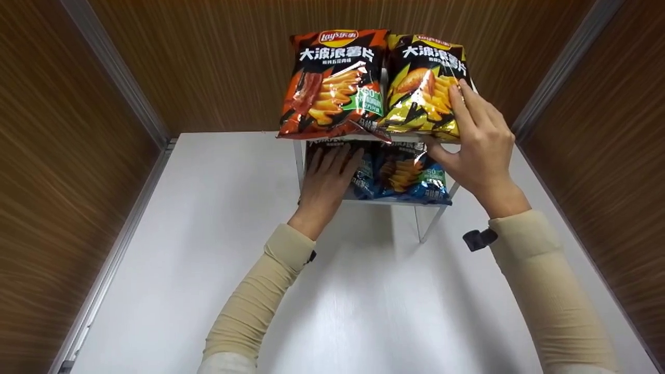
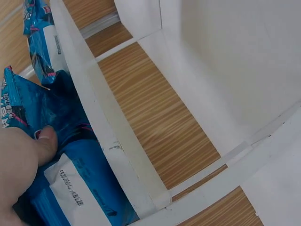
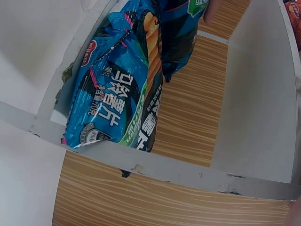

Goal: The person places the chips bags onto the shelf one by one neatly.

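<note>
My left hand (image 1: 328, 179) is at the left of the rack's lower level, fingers spread over the front of a blue chip bag (image 2: 84, 188). In the left wrist view its thumb (image 2: 47, 141) presses that bag's side. On the upper level my right hand (image 1: 483, 140) rests with its fingers along the right edge of a yellow chip bag (image 1: 423, 98), its thumb at the shelf's front edge. Beside that bag leans an orange-red chip bag (image 1: 335, 83). A second blue chip bag (image 3: 113, 89) stands on the lower level, right of my left hand.
The white rack (image 1: 395, 202) stands on a white surface (image 1: 218, 208) against a wood-grain back panel (image 1: 208, 62). Wood-grain side walls (image 1: 41, 171) with metal corner strips rise on either side. Dark straps (image 1: 479, 240) sit at the wrists.
</note>
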Available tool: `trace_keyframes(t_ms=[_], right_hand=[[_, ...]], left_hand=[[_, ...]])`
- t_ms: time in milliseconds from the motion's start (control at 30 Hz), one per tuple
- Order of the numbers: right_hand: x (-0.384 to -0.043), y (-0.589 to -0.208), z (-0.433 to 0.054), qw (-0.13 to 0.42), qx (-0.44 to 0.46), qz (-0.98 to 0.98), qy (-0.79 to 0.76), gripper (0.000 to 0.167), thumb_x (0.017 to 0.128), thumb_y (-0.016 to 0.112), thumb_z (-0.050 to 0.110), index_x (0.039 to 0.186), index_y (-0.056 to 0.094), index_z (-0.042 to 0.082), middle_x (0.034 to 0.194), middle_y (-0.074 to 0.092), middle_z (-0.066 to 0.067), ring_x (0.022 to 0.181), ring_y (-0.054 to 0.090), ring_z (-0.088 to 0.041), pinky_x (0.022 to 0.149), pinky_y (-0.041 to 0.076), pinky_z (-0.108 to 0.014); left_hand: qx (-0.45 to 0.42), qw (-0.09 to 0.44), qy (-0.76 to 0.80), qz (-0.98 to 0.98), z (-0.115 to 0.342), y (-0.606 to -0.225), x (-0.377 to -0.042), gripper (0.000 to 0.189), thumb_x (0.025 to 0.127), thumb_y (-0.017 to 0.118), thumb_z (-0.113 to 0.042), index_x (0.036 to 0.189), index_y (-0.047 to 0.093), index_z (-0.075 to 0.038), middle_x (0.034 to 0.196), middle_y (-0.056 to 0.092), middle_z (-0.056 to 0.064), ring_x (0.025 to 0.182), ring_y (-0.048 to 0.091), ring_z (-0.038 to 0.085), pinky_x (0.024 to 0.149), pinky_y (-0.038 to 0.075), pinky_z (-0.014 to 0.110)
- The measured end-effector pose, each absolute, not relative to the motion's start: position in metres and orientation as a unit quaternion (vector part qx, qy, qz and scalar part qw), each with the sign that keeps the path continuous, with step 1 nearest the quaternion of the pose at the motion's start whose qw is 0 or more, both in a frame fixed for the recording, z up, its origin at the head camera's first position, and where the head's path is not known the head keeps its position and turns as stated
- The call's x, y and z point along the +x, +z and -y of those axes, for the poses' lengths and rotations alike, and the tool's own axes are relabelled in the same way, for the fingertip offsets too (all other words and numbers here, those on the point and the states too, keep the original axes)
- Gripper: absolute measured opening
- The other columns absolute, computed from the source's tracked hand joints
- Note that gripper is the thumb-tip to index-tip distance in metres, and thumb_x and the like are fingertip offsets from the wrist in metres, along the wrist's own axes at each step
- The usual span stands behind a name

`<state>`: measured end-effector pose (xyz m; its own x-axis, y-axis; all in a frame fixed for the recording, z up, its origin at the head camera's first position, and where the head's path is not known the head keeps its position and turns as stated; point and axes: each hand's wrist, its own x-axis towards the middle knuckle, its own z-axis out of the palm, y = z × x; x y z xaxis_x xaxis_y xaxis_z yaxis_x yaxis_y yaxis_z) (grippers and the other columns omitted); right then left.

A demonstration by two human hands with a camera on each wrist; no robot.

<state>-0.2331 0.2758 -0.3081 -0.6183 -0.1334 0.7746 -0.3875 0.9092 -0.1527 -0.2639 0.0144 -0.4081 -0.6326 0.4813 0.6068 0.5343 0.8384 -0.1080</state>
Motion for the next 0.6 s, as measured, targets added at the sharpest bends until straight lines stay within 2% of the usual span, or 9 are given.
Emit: trace_keyframes(t_ms=[133, 267, 467, 600], right_hand=[[-0.233, -0.308, -0.276, 0.407, 0.145, 0.889, 0.153, 0.077, 0.085, 0.071, 0.044, 0.152, 0.041, 0.019, 0.157, 0.042, -0.004, 0.137, 0.047, -0.033, 0.115, 0.038, -0.050], [-0.233, -0.308, -0.276, 0.404, 0.145, 0.890, 0.153, 0.078, 0.085, 0.071, 0.045, 0.153, 0.040, 0.020, 0.158, 0.041, -0.004, 0.137, 0.047, -0.032, 0.115, 0.038, -0.051], [-0.232, -0.307, -0.276, 0.404, 0.142, 0.890, 0.155, 0.078, 0.085, 0.070, 0.046, 0.153, 0.040, 0.021, 0.158, 0.040, -0.003, 0.139, 0.046, -0.032, 0.115, 0.038, -0.051], [-0.232, -0.307, -0.275, 0.403, 0.141, 0.890, 0.160, 0.078, 0.084, 0.071, 0.046, 0.152, 0.041, 0.021, 0.159, 0.039, -0.003, 0.140, 0.045, -0.031, 0.115, 0.037, -0.052]], left_hand=[[-0.279, 0.310, -0.018, 0.909, -0.016, -0.413, -0.261, 0.066, 0.092, 0.069, -0.011, 0.151, 0.040, -0.012, 0.153, 0.047, 0.011, 0.140, 0.046, 0.027, 0.118, 0.034, 0.051], [-0.282, 0.297, -0.017, 0.912, -0.015, -0.416, -0.260, 0.061, 0.097, 0.062, -0.015, 0.152, 0.036, -0.009, 0.156, 0.041, 0.013, 0.144, 0.041, 0.027, 0.120, 0.031, 0.052], [-0.297, 0.263, -0.054, 0.916, -0.010, -0.415, -0.258, 0.073, 0.096, 0.064, -0.028, 0.155, 0.028, -0.006, 0.161, 0.032, 0.015, 0.148, 0.033, 0.030, 0.123, 0.023, 0.052], [-0.305, 0.265, -0.088, 0.910, -0.005, -0.417, -0.254, 0.071, 0.096, 0.063, -0.025, 0.154, 0.029, -0.004, 0.161, 0.030, 0.016, 0.149, 0.031, 0.030, 0.124, 0.020, 0.052]])
